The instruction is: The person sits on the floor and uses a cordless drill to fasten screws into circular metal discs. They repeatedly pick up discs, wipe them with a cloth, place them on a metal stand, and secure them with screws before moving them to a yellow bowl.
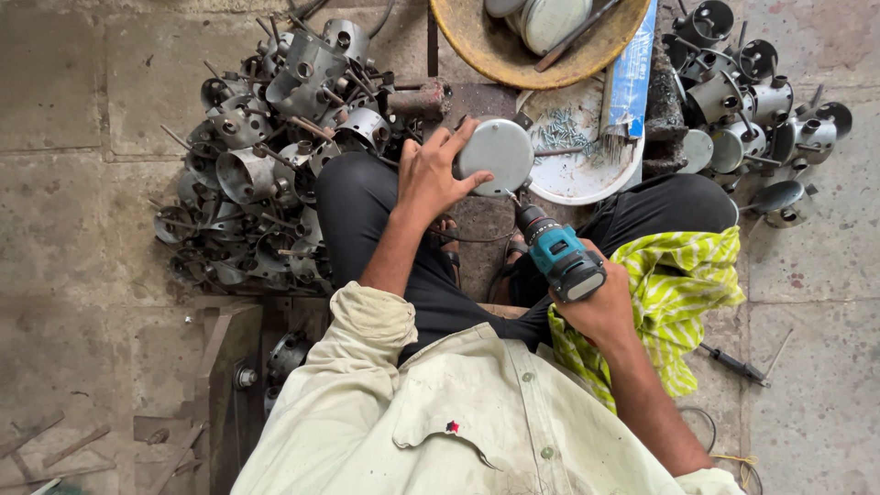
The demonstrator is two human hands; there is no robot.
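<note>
We saw two hands at work in the middle of the frame. The left hand (431, 174) curled its fingers around one round grey metal disc (496, 154), just above centre. The right hand (600, 312) was wrapped around one teal cordless drill (559, 257), its bit touching the disc's edge. Two heaps of metal housings, too many to count, lay at upper left (266, 156) and upper right (752, 101).

Only package I can spot is a long blue box (632, 69) with white print, up top, leaning over the white plate's (587, 183) rim.
</note>
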